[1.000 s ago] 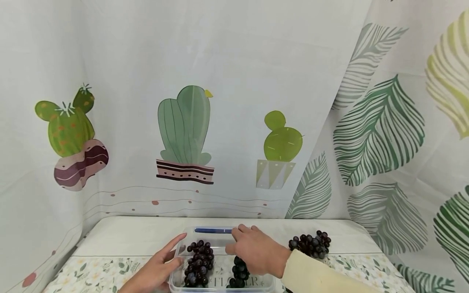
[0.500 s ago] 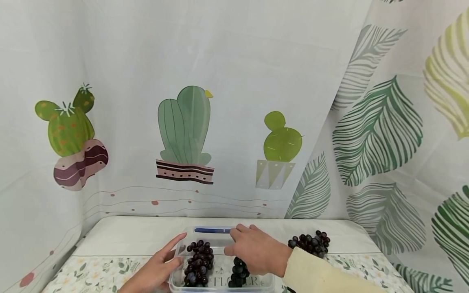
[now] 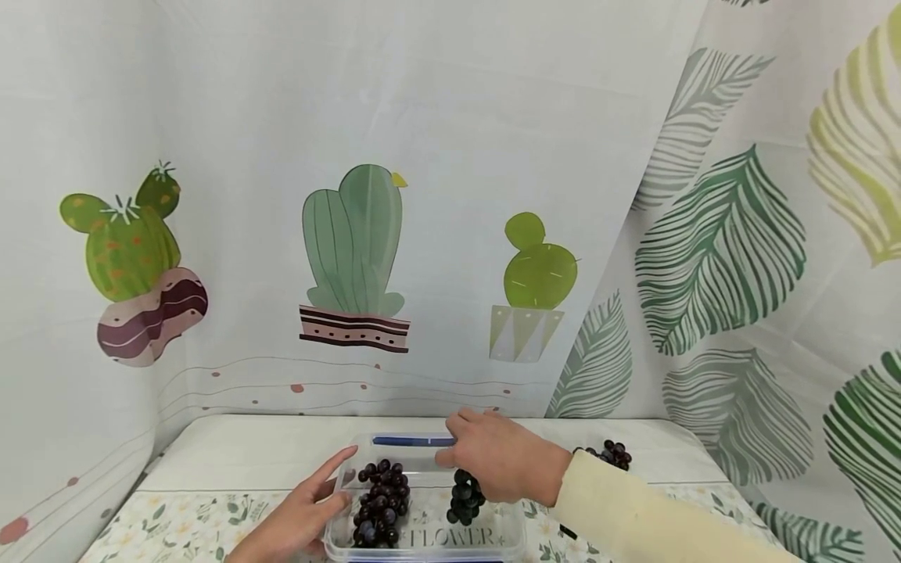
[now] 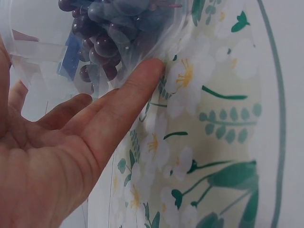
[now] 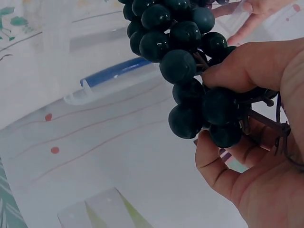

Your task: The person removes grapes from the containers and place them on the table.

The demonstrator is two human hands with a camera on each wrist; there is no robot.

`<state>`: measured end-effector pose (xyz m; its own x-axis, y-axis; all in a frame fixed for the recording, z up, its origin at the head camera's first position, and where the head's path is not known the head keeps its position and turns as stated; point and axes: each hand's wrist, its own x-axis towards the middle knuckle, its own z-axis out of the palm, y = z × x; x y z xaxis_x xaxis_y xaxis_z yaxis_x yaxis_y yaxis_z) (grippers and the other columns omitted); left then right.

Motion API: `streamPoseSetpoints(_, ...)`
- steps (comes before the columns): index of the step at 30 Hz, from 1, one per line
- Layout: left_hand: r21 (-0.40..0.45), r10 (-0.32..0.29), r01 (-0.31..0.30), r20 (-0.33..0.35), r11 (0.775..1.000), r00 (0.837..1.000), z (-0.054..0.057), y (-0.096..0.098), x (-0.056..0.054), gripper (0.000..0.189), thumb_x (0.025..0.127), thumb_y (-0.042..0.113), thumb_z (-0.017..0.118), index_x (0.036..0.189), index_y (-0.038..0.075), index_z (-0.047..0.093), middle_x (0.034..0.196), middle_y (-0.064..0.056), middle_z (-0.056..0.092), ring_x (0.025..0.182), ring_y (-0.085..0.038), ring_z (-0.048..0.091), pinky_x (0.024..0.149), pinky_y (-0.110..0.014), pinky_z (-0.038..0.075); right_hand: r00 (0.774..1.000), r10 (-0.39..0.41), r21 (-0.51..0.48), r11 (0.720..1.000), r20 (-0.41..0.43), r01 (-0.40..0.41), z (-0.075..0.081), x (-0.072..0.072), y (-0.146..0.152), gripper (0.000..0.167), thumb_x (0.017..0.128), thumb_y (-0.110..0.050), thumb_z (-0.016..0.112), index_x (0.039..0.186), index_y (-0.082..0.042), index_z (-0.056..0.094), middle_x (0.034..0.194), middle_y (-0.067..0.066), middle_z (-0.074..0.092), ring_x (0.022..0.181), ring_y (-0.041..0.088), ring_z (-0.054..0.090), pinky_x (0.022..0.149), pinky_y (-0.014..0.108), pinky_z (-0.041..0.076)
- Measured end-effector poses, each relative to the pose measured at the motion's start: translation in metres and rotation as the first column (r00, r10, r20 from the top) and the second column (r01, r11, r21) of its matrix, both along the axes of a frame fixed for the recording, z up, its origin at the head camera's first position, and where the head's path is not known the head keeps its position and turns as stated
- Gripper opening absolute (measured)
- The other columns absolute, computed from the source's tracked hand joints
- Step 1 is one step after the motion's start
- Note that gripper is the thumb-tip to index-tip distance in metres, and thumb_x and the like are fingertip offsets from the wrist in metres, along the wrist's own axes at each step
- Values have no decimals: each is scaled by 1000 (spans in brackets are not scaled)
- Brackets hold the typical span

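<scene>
My right hand [image 3: 503,457] pinches a bunch of dark green-black grapes [image 3: 465,498] by its stem, thumb and fingers round the top. In the head view the bunch hangs over the right half of a clear plastic box [image 3: 429,477] with blue clips. In the right wrist view these grapes [image 5: 177,66] and the brown stem show close up. A purple-black bunch of grapes [image 3: 382,504] lies in the box's left half. My left hand [image 3: 299,516] rests against the box's left side. Its fingers are fairly straight in the left wrist view, along the clear wall.
Another dark bunch of grapes [image 3: 616,455] lies on the table to the right, partly hidden by my right wrist. A floral tablecloth [image 3: 190,516] covers the table's near part. Behind stands a white curtain [image 3: 450,156] printed with cacti and leaves.
My right hand has risen a little with the green-black grapes, uncovering more of the word FLOWER at the box's bottom. My left hand has stayed at the box's side.
</scene>
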<state>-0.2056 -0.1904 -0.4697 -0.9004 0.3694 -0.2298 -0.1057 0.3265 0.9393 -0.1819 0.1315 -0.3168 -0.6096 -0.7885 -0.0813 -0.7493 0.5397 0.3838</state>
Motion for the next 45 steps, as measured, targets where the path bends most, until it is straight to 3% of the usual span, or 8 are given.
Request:
streamPoseSetpoints(7, -4, 11, -11, 0, 1000, 1000, 0, 1, 0, 73, 106, 22, 54, 169, 26, 18, 157, -47, 31, 136, -64, 48, 60, -49, 63, 1000, -17, -18, 1000, 14, 17, 12, 0, 4, 48, 89, -3, 77, 122, -37, 71, 109, -3, 60, 92, 13, 46, 70, 30, 41)
streamPoseSetpoints(15, 37, 5, -5, 13, 999, 1000, -2, 1, 1, 73, 107, 22, 51, 170, 25, 15, 158, -48, 26, 138, -66, 42, 63, -52, 64, 999, -8, -26, 1000, -38, 7, 21, 0, 10, 48, 87, 0, 75, 119, -35, 72, 102, -3, 56, 88, 13, 41, 70, 30, 37)
streamPoseSetpoints(22, 39, -3, 3, 9, 999, 1000, -1, 1, 1, 73, 107, 22, 51, 170, 25, 15, 159, -48, 23, 139, -67, 41, 64, -52, 64, 998, -23, -33, 999, -57, 21, 32, -2, 19, 45, 87, 0, 74, 119, -32, 72, 102, -2, 57, 90, 15, 46, 73, 30, 43)
streamPoseSetpoints(30, 33, -6, 5, 10, 999, 1000, -2, 0, 1, 73, 107, 23, 52, 170, 25, 15, 159, -48, 25, 139, -67, 40, 64, -53, 64, 996, -7, -35, 999, -92, 4, 45, -1, 30, 41, 86, 2, 73, 111, -29, 73, 93, -3, 53, 82, 14, 38, 67, 27, 37)
streamPoseSetpoints(45, 59, 8, -9, 32, 998, 999, -1, 2, 1, 72, 108, 21, 49, 170, 26, 13, 164, -45, 15, 141, -69, 34, 68, -56, 64, 994, -10, -70, 998, -113, 2, 68, 0, 40, 47, 83, 9, 69, 112, -27, 75, 92, 0, 55, 84, 16, 46, 73, 28, 44)
